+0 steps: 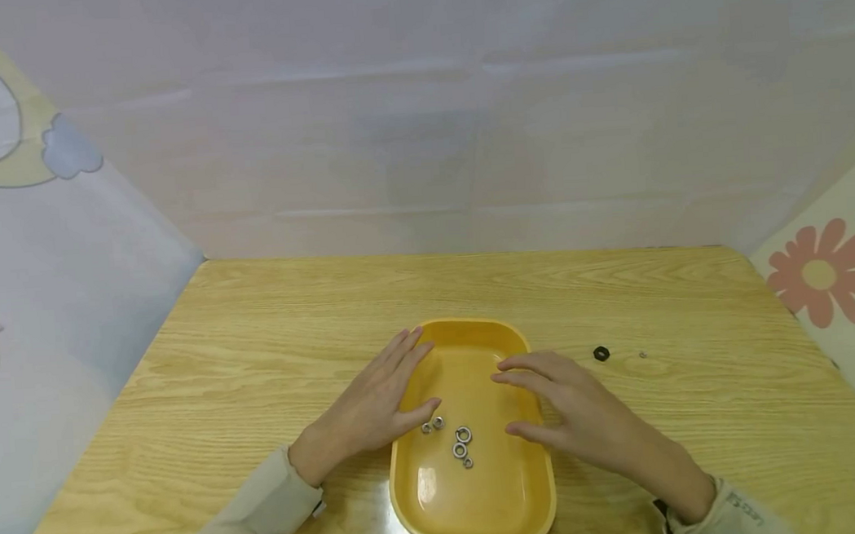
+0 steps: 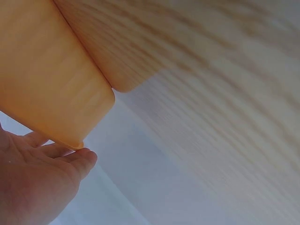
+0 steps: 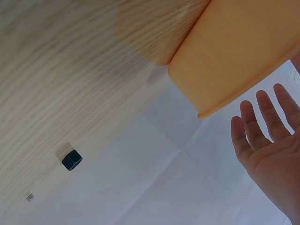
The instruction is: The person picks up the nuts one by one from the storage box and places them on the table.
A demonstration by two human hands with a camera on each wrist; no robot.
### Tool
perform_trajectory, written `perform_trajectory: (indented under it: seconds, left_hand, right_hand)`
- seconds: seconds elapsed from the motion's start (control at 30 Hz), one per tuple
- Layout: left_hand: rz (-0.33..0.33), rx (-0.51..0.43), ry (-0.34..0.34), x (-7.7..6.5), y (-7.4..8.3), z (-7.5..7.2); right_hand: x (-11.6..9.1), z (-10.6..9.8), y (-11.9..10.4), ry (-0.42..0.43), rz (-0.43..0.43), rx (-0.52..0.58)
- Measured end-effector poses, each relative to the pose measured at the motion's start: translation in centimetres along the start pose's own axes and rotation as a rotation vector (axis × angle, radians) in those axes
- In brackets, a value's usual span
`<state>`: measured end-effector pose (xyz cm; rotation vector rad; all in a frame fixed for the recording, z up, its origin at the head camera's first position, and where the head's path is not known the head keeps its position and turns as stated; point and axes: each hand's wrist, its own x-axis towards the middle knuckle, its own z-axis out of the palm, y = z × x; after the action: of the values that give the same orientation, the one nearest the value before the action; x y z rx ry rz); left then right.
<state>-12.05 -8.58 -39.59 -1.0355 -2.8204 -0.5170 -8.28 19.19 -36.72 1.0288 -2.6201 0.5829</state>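
A yellow plastic tray [image 1: 486,504] stands on the wooden table with several silver hex nuts in it. Two small nuts [image 1: 438,422] lie by the left thumb; a cluster of three nuts [image 1: 460,450] sits nearer the tray's middle. My left hand [image 1: 368,405] reaches over the left rim, fingers extended, and in the left wrist view its fingers rest at the rim [image 2: 70,144]. Over the right rim hovers my right hand [image 1: 571,405], fingers spread and holding nothing; the right wrist view shows its fingers [image 3: 267,112] apart from the tray wall [image 3: 234,61].
To the right of the tray, a black hex nut [image 1: 601,353] lies on the wooden table [image 1: 255,335]. Beside it is a tiny silver nut [image 1: 642,355]. Pale printed sheets [image 1: 421,161] hang behind the table and along both sides.
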Motion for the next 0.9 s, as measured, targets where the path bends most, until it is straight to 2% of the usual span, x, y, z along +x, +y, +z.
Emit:
perform_trajectory:
  seconds: [0.47,0.9]
  left_hand:
    - [-0.019,-0.01,-0.02,-0.1,0.0,0.0]
    - [-0.009,-0.014,-0.009,-0.1,0.0,0.0]
  right_hand:
    - [0.3,1.3,-0.6,-0.048,-0.025,0.003]
    - [0.7,2.5,-1.1,-0.114,-0.037,0.026]
